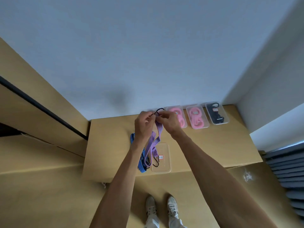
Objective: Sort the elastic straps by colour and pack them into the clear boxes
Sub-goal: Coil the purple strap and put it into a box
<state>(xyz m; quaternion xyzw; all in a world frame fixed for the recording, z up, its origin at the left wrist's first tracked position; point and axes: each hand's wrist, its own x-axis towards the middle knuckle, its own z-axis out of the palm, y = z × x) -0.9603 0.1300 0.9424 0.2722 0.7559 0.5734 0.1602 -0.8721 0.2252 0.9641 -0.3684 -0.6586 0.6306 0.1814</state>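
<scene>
**Purple strap held up over the surface by both hands**

A purple elastic strap (155, 139) is held above the cardboard surface (213, 145) by both hands. Its upper end, with a black hook (159, 110), is pinched between the fingers of the left hand (144, 124) and those of the right hand (169, 120), which are curled close together around it. The strap is folded and hangs down, with its lower black hooks (155, 162) seen over the left edge of an open clear box (164, 162) that lies at the near edge of the surface and bears a small label. A blue strap (141, 162) lies on the surface just to the left of that box, partly hidden by the left forearm.

Along the far edge, against the wall, a row of clear boxes is set: two with pink straps (178, 118) (196, 117) and, at the far right, one with a black strap (216, 115). A further box behind the hands is mostly hidden. White shoes (162, 209) are seen on the floor below.
</scene>
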